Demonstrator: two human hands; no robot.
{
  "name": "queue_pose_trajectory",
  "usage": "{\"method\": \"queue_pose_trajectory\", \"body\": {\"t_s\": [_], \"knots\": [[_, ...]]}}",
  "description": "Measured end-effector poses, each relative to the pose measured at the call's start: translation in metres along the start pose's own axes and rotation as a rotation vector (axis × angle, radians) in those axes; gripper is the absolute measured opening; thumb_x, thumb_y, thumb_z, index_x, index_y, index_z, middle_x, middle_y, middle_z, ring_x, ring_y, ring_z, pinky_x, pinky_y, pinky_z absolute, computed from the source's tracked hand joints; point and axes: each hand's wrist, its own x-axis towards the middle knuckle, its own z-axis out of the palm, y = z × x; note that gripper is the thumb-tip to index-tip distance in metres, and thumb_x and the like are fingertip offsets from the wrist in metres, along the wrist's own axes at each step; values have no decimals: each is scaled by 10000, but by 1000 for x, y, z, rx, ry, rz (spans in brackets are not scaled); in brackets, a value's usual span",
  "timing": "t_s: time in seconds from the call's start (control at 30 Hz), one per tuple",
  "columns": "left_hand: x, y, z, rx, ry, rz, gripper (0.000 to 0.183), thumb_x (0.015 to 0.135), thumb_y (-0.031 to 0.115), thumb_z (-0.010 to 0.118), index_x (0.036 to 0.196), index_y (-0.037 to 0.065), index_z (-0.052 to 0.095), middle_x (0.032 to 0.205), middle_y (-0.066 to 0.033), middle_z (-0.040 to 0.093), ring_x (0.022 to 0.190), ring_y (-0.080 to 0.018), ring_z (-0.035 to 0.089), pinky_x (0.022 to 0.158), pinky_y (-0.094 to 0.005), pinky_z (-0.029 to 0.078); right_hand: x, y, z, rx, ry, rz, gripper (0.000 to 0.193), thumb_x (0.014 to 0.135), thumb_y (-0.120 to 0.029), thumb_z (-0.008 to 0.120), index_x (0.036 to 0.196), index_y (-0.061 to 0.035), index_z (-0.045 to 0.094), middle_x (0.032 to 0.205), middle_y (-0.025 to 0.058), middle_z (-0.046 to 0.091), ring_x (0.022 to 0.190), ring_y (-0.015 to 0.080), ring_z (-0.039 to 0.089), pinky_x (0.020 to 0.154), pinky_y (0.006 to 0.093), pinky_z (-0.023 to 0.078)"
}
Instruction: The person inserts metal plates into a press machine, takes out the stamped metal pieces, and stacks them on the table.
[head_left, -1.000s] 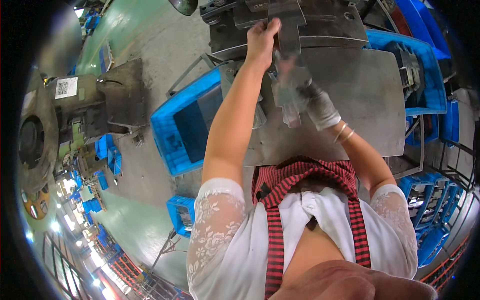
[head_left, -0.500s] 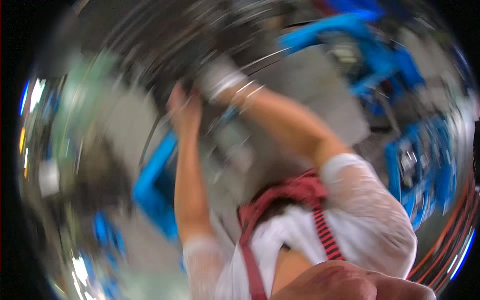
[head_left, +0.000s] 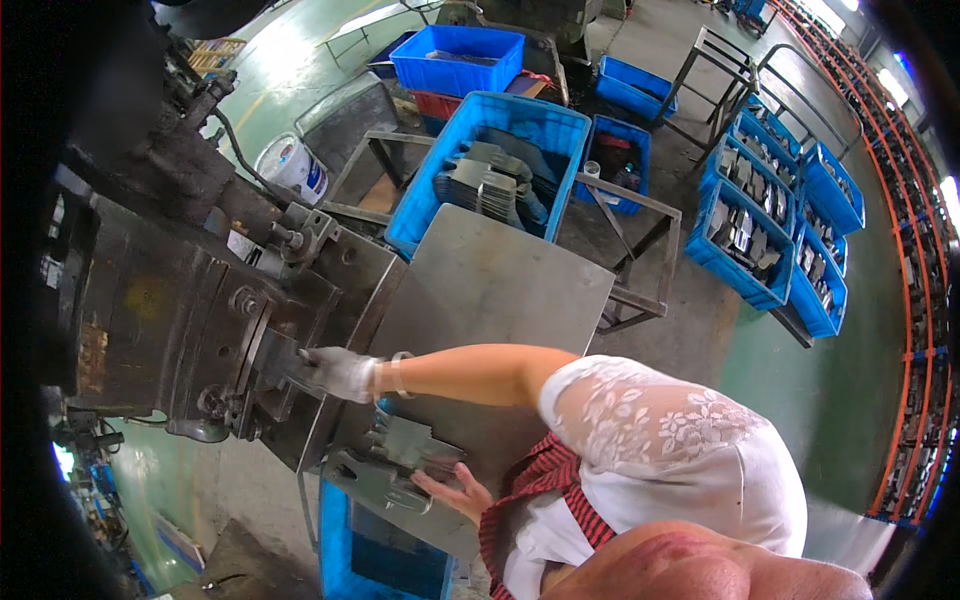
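My right hand (head_left: 343,374), in a pale work glove, reaches left to the die of a dark press. Its fingers are closed on a flat metal piece (head_left: 284,363) at the die; the fingertips are partly blurred. My left hand (head_left: 458,493), bare, is near the front of the grey metal table (head_left: 505,275). Its fingers are stretched and apart, beside several flat, notched metal plates (head_left: 415,442) lying on the table's near left part. A larger grey plate with a hole (head_left: 375,480) lies by them, at the edge over a blue bin.
The heavy press (head_left: 165,300) fills the left side. Beyond the table stands a blue crate (head_left: 425,205) with stacked metal plates. More filled blue crates (head_left: 745,250) stand at the right, near metal frames (head_left: 655,270). A blue bin (head_left: 400,560) sits below the table's near edge.
The view has swung and is sharp now, after heavy blur. My hands, close together before, are now apart: the gloved right at the press, the bare left back by the plates.
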Motion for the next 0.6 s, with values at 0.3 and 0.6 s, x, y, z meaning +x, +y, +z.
{"method": "queue_pose_trajectory", "body": {"t_s": [0.3, 0.6], "knots": [[27, 15, 3, -587, -26, -368, 568, 862, 252, 444, 1289, -12, 178, 1256, -180, 308, 1112, -248, 358, 927, -362, 280, -185, 8, -10, -2716, 512, 157, 255, 753, -263, 508, 907, -64, 551, 819, 178, 584, 774, 278, 577, 665, 349, 464], [73, -13, -1, -615, -188, -731, 387, 855, 208, 465, 1159, -18, 390, 1008, -125, 504, 856, -211, 518, 639, -306, 456, -151, 0, -13, -2522, 741, 109, 424, 676, -374, 611, 880, -3, 578, 850, 173, 596, 781, 311, 577, 671, 369, 467]]}}
